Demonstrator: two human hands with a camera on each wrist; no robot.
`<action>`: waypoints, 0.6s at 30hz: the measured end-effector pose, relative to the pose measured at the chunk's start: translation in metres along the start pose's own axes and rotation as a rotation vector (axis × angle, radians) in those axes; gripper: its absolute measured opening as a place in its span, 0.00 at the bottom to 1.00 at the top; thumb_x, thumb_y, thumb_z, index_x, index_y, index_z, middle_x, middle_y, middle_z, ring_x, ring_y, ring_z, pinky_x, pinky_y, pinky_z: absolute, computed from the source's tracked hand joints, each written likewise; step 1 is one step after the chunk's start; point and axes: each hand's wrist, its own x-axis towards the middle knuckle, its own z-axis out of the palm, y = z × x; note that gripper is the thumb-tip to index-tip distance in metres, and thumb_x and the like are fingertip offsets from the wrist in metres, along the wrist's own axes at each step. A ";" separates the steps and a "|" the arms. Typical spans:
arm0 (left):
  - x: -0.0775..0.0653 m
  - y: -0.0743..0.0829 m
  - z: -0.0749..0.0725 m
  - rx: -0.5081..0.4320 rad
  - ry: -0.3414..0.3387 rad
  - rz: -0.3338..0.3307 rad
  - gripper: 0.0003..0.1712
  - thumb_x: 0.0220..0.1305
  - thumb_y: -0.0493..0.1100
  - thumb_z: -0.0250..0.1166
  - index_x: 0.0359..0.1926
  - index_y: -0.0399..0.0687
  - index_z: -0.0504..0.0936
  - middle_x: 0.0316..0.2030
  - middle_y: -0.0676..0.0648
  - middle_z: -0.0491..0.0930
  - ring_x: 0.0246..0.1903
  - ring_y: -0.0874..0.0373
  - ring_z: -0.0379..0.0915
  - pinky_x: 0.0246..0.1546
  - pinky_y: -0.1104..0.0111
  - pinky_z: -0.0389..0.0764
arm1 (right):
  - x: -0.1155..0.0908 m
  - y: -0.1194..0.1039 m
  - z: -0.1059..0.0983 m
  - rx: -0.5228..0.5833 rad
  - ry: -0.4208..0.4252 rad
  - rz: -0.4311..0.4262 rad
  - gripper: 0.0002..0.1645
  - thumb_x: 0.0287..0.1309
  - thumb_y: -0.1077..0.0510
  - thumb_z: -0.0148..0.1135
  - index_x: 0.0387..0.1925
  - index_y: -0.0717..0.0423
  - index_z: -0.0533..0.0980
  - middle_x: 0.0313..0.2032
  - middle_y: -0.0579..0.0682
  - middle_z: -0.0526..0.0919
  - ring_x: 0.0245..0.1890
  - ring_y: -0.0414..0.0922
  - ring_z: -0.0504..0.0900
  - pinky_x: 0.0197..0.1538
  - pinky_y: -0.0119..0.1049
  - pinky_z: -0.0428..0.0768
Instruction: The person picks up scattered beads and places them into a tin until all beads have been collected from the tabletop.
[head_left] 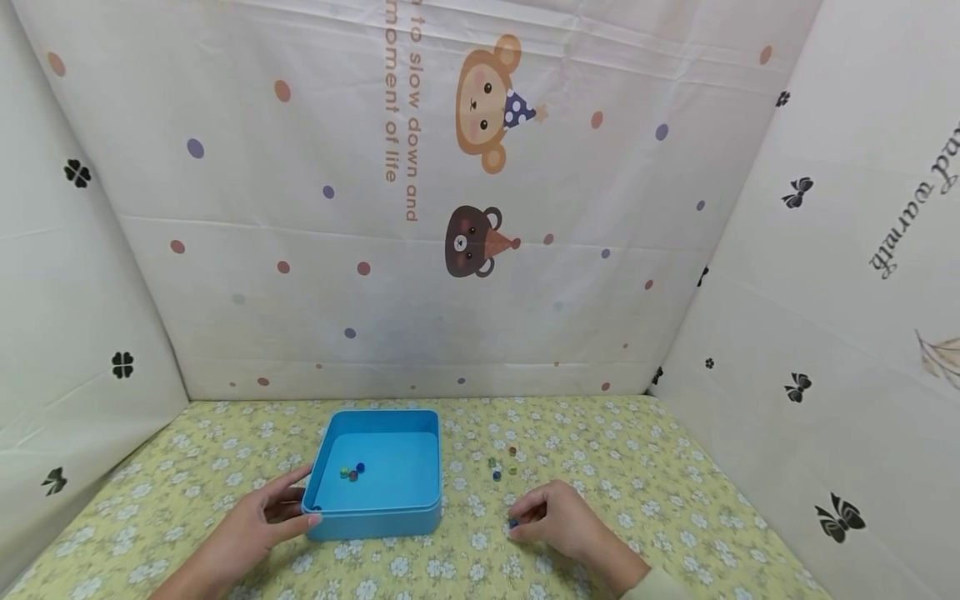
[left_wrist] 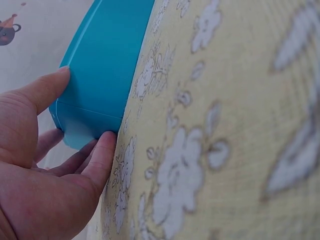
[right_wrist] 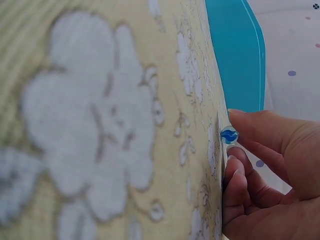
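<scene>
A square blue box, without a lid, sits left of centre. My left hand grips its near left corner, thumb at the front rim and fingers against the left side; the left wrist view shows the fingertips low by the cloth. On the box floor lie a yellow-green marble, a reddish marble and a blue marble, with a dark one in the near left corner. Right of the box, my right hand pinches a clear marble with a blue swirl between thumb and forefinger, close to the cloth.
Beyond my right hand lie several loose marbles, among them a blue marble and an orange marble. A yellow flowered cloth covers the table. Printed white sheets enclose the back and both sides.
</scene>
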 end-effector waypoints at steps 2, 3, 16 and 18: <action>0.000 0.000 0.000 0.006 0.003 0.001 0.51 0.66 0.50 0.72 0.81 0.42 0.54 0.66 0.27 0.72 0.58 0.42 0.79 0.53 0.56 0.92 | 0.000 -0.001 0.000 -0.005 0.000 -0.002 0.13 0.54 0.62 0.78 0.42 0.61 0.88 0.37 0.54 0.89 0.33 0.44 0.84 0.31 0.29 0.88; 0.000 0.000 0.000 0.006 0.005 0.000 0.51 0.66 0.50 0.72 0.81 0.43 0.54 0.66 0.27 0.72 0.58 0.42 0.79 0.53 0.56 0.92 | 0.000 -0.001 0.000 -0.009 0.001 -0.002 0.13 0.54 0.62 0.78 0.42 0.61 0.88 0.37 0.54 0.89 0.33 0.44 0.84 0.31 0.29 0.88; 0.000 0.002 -0.001 0.023 -0.017 0.020 0.51 0.68 0.50 0.70 0.81 0.41 0.52 0.67 0.26 0.70 0.58 0.41 0.79 0.54 0.58 0.92 | 0.003 -0.003 0.001 -0.064 0.031 0.034 0.09 0.52 0.63 0.79 0.37 0.59 0.89 0.34 0.49 0.88 0.31 0.42 0.83 0.30 0.30 0.88; 0.000 0.002 0.000 0.022 -0.017 0.026 0.51 0.68 0.50 0.70 0.81 0.41 0.52 0.66 0.26 0.70 0.58 0.41 0.79 0.53 0.57 0.92 | 0.003 -0.003 0.001 -0.074 0.037 0.043 0.09 0.52 0.63 0.79 0.37 0.59 0.89 0.33 0.48 0.88 0.30 0.42 0.83 0.30 0.31 0.87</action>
